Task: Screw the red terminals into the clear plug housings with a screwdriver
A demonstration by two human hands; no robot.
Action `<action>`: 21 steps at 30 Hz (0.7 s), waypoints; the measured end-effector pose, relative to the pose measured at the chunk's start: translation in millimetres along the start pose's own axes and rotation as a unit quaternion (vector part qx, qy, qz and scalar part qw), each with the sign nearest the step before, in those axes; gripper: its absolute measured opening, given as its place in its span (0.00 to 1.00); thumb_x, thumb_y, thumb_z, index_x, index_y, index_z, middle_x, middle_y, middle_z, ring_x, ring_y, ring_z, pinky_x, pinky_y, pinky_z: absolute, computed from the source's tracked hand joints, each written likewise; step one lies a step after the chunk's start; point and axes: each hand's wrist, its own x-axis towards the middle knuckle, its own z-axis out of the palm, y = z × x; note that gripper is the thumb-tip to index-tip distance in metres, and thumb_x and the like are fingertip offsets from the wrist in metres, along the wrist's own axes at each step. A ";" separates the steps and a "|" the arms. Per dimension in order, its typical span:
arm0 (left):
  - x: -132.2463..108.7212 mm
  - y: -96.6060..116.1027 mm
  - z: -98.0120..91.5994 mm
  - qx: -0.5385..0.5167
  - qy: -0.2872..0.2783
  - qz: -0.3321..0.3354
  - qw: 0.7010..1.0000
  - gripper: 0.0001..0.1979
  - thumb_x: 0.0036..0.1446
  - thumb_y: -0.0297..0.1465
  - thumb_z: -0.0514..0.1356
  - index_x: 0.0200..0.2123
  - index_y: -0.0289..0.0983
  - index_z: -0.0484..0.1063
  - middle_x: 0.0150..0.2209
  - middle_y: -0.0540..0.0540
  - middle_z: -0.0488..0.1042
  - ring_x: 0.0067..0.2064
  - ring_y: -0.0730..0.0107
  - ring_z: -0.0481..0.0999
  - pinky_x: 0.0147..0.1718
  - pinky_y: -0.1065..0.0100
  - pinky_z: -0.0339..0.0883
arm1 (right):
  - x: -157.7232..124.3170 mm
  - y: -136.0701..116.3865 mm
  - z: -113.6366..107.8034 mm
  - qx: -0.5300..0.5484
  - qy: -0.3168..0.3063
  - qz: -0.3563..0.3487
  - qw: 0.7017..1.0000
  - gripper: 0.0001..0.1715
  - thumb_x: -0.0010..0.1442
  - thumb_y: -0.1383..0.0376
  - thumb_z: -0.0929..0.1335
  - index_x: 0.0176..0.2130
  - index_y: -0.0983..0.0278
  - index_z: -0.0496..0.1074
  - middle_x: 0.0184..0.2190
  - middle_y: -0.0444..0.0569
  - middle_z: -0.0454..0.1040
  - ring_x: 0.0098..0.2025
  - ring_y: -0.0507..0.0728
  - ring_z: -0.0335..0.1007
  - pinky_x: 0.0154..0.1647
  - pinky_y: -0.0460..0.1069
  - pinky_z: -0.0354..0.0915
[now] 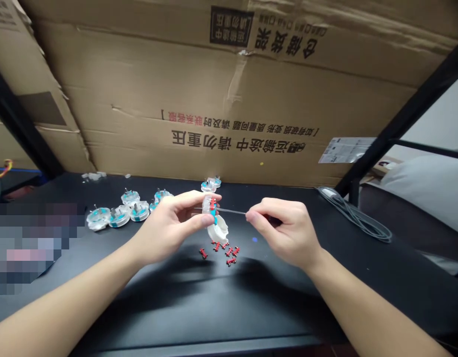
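My left hand (173,223) holds a clear and blue plug part (207,204) on edge between thumb and fingers, with a small red piece (213,204) on its face. Fingertips of my right hand (284,225) pinch one end of a thin pale rod or strand (232,211). Its other end reaches the plug part; whether it passes through or behind cannot be made out. Just below the held part is a white curved plastic shell (218,230). Several small red pieces with metal ends (231,261) lie on the black table beneath.
Several clear and blue plugs with metal prongs (119,215) stand at left, and others (208,186) at the back. Clear plastic bits (94,176) lie at back left. A coiled grey cable (357,218) rests at right. Cardboard (251,89) walls the back, with black frame posts beside it.
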 end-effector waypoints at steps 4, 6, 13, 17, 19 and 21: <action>0.5 -0.3 -1.0 0.070 0.003 0.027 0.997 0.16 0.61 0.39 0.64 0.48 0.38 0.80 0.49 0.44 0.80 0.48 0.61 0.79 0.48 0.67 0.74 | 0.9 0.3 -1.5 0.009 -0.029 0.028 0.999 0.17 0.64 0.63 0.67 0.25 0.64 0.73 0.19 0.44 0.70 0.21 0.49 0.60 0.25 0.47 0.58; 0.2 1.3 -3.9 0.124 0.003 0.061 0.990 0.14 0.62 0.39 0.63 0.45 0.38 0.81 0.47 0.44 0.80 0.47 0.62 0.79 0.47 0.68 0.73 | 1.3 1.1 -1.3 0.041 -0.083 0.079 0.993 0.20 0.65 0.60 0.65 0.24 0.65 0.73 0.18 0.43 0.68 0.21 0.49 0.58 0.24 0.47 0.56; -0.5 5.6 -9.4 0.202 -0.034 0.069 0.976 0.11 0.60 0.39 0.65 0.38 0.39 0.82 0.46 0.44 0.80 0.47 0.60 0.78 0.48 0.67 0.69 | 1.4 3.5 0.1 0.057 -0.128 0.103 0.985 0.28 0.66 0.55 0.66 0.18 0.65 0.68 0.14 0.40 0.58 0.19 0.47 0.50 0.21 0.46 0.51; 1.5 -5.4 2.4 0.015 -0.043 -0.109 0.993 0.18 0.61 0.46 0.62 0.39 0.38 0.82 0.48 0.42 0.81 0.54 0.53 0.75 0.55 0.60 0.65 | -0.3 2.0 -4.5 -0.164 0.041 -0.113 0.979 0.23 0.62 0.61 0.71 0.18 0.64 0.72 0.13 0.40 0.61 0.17 0.47 0.50 0.21 0.48 0.48; 2.5 -10.6 6.1 -0.032 -0.031 -0.144 0.989 0.20 0.59 0.47 0.63 0.40 0.37 0.82 0.48 0.41 0.81 0.56 0.50 0.74 0.57 0.57 0.63 | -0.2 3.3 -5.6 -0.160 0.061 -0.107 0.979 0.16 0.60 0.62 0.72 0.22 0.63 0.75 0.14 0.41 0.65 0.18 0.47 0.54 0.22 0.47 0.50; 3.2 -12.7 6.8 -0.030 -0.008 -0.130 0.991 0.19 0.58 0.46 0.65 0.44 0.37 0.82 0.48 0.42 0.81 0.56 0.51 0.74 0.57 0.57 0.63 | 0.6 6.6 -5.7 -0.046 0.053 -0.009 0.997 0.07 0.59 0.63 0.73 0.30 0.63 0.78 0.20 0.42 0.71 0.20 0.48 0.61 0.23 0.46 0.57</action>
